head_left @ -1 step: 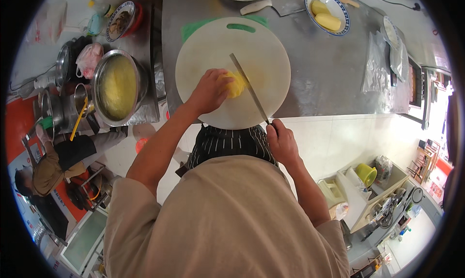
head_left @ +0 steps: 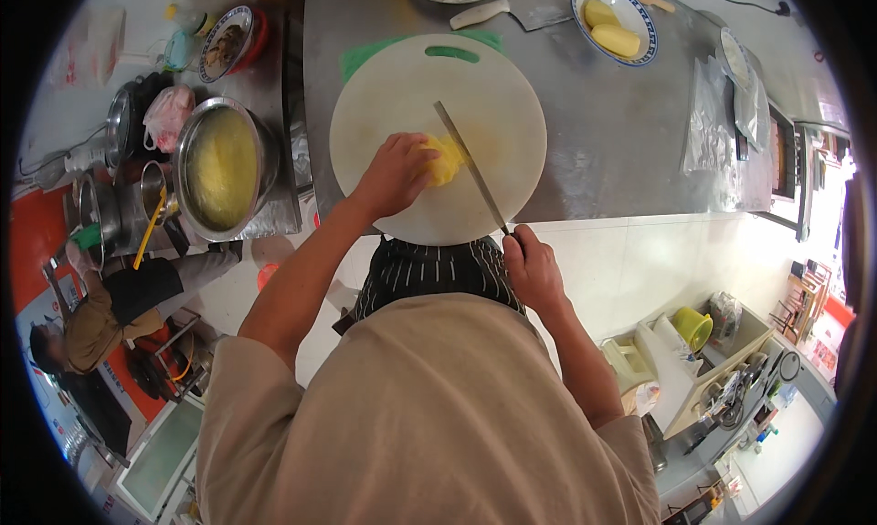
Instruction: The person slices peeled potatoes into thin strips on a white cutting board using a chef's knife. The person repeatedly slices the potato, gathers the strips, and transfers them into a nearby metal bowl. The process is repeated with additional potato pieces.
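Note:
A round white cutting board (head_left: 384, 95) lies at the front edge of the metal table, over a green cloth (head_left: 358, 62). On it, my left hand (head_left: 395, 175) holds down a yellow sliced potato (head_left: 445, 162), with curled fingers over its left side. My right hand (head_left: 533, 267) is closed round the handle of a knife (head_left: 485, 190), near the board's lower right edge. The blade slants up and to the left, edge down, along the right side of the potato. My left fingertips partly cover the slices, and how thin they are cannot be made out.
Back right stands a patterned bowl (head_left: 654, 31) with peeled potatoes; a cleaver (head_left: 541, 9) lies beside it. A plastic sheet (head_left: 708, 150) covers the right side. At left, a steel basin (head_left: 185, 150) holds yellow contents in liquid. Another person (head_left: 128, 296) is at far left.
The view shifts very slightly. Both hands, the knife and the potato stay practically where they were.

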Available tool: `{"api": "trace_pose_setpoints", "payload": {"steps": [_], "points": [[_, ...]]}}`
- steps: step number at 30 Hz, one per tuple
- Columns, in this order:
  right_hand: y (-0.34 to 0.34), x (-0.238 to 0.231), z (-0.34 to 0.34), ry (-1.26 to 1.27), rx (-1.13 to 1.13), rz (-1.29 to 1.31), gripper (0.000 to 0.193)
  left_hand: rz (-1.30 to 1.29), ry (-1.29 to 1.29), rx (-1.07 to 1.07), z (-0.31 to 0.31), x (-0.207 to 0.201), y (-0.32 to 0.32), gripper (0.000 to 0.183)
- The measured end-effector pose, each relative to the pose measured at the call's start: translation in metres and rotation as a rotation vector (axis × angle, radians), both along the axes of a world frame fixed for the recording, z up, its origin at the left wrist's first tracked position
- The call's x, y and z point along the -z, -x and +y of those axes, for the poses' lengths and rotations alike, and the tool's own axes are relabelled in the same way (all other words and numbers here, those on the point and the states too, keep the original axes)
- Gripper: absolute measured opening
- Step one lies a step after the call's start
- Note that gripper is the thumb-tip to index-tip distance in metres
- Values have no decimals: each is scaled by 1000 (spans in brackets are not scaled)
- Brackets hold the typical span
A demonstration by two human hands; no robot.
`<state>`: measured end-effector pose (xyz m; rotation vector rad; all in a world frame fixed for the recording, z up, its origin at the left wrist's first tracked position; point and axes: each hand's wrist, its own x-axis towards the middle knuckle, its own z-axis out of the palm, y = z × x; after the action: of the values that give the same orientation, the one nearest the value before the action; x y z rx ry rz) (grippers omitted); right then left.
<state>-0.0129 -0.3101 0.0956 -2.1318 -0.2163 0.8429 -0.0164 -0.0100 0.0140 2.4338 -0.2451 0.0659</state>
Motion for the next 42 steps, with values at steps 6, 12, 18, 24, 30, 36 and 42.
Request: {"api": "trace_pose_setpoints", "payload": {"steps": [6, 12, 18, 24, 30, 36, 42], "points": [[4, 8, -8, 0, 25, -22, 29, 57, 106, -42, 1, 1, 2, 40], [7, 9, -8, -32, 30, -64, 29, 67, 95, 29, 11, -7, -16, 19], [5, 7, -8, -58, 42, -68, 27, 61, -5, 203, 20, -16, -29, 9], [6, 11, -6, -82, 51, -101, 26, 64, -230, 394, 20, -22, -39, 17], [12, 16, -8, -91, 67, -129, 29, -17, -344, 408, 20, -24, -28, 26], [11, 13, -7, -69, 72, -90, 29, -127, -347, 304, 21, -15, 3, 34], [2, 1, -8, 42, -16, -121, 30, -155, -109, -2, 31, -21, -3, 38]]}}
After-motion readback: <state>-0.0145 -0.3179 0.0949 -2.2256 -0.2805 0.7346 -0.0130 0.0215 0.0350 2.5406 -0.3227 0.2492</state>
